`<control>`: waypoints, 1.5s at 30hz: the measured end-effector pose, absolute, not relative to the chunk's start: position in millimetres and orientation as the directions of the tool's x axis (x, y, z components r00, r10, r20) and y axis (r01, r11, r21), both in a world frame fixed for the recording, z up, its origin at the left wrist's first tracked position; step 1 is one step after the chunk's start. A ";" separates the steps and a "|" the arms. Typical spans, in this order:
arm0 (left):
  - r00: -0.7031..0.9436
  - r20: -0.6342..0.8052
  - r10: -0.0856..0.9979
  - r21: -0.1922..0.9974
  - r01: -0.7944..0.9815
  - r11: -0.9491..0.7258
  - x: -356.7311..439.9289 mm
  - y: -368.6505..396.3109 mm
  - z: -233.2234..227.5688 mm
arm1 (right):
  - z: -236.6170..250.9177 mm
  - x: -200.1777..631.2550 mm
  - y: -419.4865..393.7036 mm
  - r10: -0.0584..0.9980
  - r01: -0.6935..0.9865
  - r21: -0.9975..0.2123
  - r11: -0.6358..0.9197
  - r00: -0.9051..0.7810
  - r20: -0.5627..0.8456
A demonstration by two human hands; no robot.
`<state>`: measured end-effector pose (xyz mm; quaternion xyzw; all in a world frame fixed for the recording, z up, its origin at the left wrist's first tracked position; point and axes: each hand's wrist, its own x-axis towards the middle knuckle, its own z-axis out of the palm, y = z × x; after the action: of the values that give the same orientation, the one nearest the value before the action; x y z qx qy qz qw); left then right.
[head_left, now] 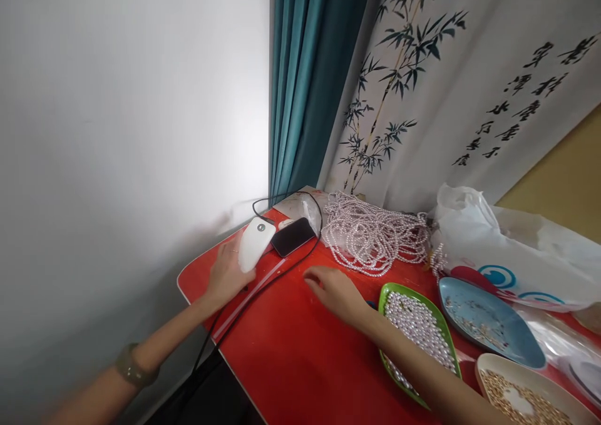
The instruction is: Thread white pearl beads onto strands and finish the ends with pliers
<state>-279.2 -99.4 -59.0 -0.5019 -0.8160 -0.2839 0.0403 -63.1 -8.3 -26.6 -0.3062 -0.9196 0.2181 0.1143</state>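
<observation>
We grip a white device point(255, 243) in our left hand point(229, 270) over a red tabletop point(282, 331).
A black phone point(293, 237) lies just beside it. Our right hand point(334, 290) is loosely curled, its forearm point(413, 356) crossing over a green tray point(446, 332) of pearly beads point(410, 315). We also see looped bead strands point(370, 240), a blue tray point(523, 343) and a white bag point(462, 218).

White wall point(131, 99) at left, brightest beside teal curtain point(300, 87). Rightwards, pale hanging point(436, 118) with bamboo and dark calligraphy; yellowish surface point(563, 181) below it, possibly more wall. Red table point(300, 350) in the corner.
</observation>
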 end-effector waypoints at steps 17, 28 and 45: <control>0.044 0.280 0.959 0.267 0.956 -0.121 -231.0 -77.5 -38.6 | -13.0 -89.1 25.6 0.851 -0.147 -0.984 0.100 -0.500 0.161; -0.148 0.287 0.946 0.220 0.972 0.085 -190.8 -52.4 -43.5 | -21.7 -67.1 40.1 0.798 0.623 -0.504 0.598 -0.521 0.304; -0.141 0.346 0.928 0.252 0.966 0.052 -188.4 -43.4 -51.0 | -24.5 -63.9 70.6 0.708 0.676 -0.222 0.703 -0.636 0.306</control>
<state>-188.4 -43.4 -51.0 -0.6540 -0.7240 -0.2147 0.0449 -63.9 70.6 -24.5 -0.3830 -0.9034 0.0430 0.1879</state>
